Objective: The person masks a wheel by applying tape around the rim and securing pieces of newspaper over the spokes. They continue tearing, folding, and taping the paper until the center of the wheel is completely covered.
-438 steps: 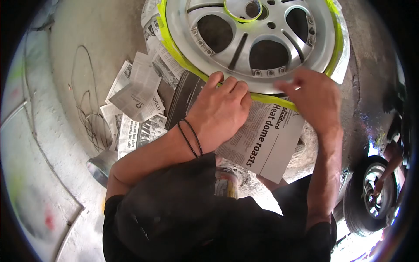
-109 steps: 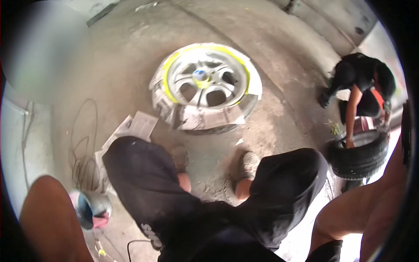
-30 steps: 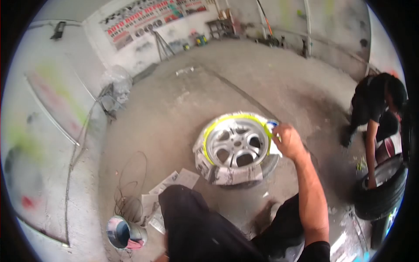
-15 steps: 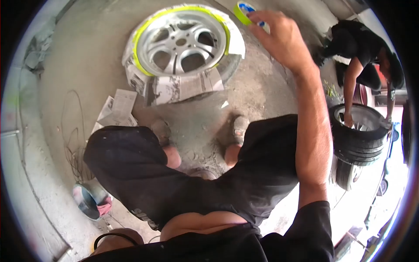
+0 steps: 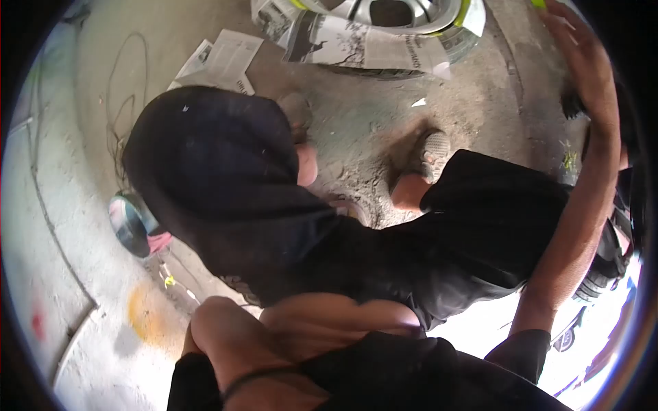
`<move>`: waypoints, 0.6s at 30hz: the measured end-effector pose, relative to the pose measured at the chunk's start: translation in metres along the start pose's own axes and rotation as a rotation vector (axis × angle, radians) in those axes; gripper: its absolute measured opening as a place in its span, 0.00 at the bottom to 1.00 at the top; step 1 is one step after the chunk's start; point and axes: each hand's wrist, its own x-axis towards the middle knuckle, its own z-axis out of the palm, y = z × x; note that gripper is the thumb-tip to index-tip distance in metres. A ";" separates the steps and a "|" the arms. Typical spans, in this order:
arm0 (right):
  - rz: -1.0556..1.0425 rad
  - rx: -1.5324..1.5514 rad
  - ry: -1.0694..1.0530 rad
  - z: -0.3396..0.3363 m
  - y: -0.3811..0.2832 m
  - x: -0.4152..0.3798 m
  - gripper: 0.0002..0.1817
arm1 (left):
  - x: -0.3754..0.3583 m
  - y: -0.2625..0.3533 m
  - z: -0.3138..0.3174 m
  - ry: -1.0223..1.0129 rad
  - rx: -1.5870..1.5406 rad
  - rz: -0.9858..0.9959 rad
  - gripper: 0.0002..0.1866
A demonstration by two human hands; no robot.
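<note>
My right hand [image 5: 576, 51] is raised at the top right edge, its fingers closed on a roll of yellow-green masking tape [image 5: 539, 3], of which only a sliver shows. To its left lies a silver alloy wheel [image 5: 442, 17] in its tyre [image 5: 466, 46], cut off by the top edge. Newspaper [image 5: 370, 44] covers the tyre's near side, and yellow-green tape runs along the rim. My left forearm [image 5: 240, 342], with a dark band round it, is bent across the bottom; the left hand itself is out of sight.
Loose newspaper sheets [image 5: 229, 58] lie on the floor beside my knee. A round container [image 5: 127, 226] with a pink cloth stands at left, near thin wire [image 5: 110, 89]. A co-worker in dark clothes is mostly hidden behind my right arm, near a tyre [image 5: 596, 277].
My view has tilted down and turned, so the wheel sits higher and is cut off. My right hand with the tape has moved to the upper right; my left forearm has come into view.
</note>
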 end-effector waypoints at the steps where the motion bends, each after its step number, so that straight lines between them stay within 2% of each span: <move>1: -0.031 -0.059 0.018 -0.001 -0.002 -0.006 0.12 | 0.000 -0.002 -0.003 -0.003 0.014 0.016 0.21; 4: 0.085 -0.035 0.030 0.010 0.028 -0.003 0.15 | 0.000 -0.004 -0.006 -0.027 0.052 0.039 0.20; 5: 0.052 -0.087 0.011 0.008 0.050 -0.003 0.16 | 0.001 -0.002 -0.005 -0.056 0.062 0.055 0.20; 9: -0.163 -0.009 0.207 0.020 0.046 -0.001 0.13 | 0.011 -0.003 -0.019 -0.110 0.174 0.077 0.19; 11: -0.041 0.086 0.132 0.011 0.032 -0.002 0.12 | 0.018 0.000 -0.025 -0.128 0.198 0.091 0.19; 13: -0.117 0.023 0.120 0.010 0.043 -0.001 0.15 | 0.023 0.000 -0.024 -0.132 0.218 0.112 0.19; 18: -0.100 0.004 0.156 0.004 0.042 -0.008 0.15 | 0.042 0.004 -0.001 -0.058 0.238 0.168 0.18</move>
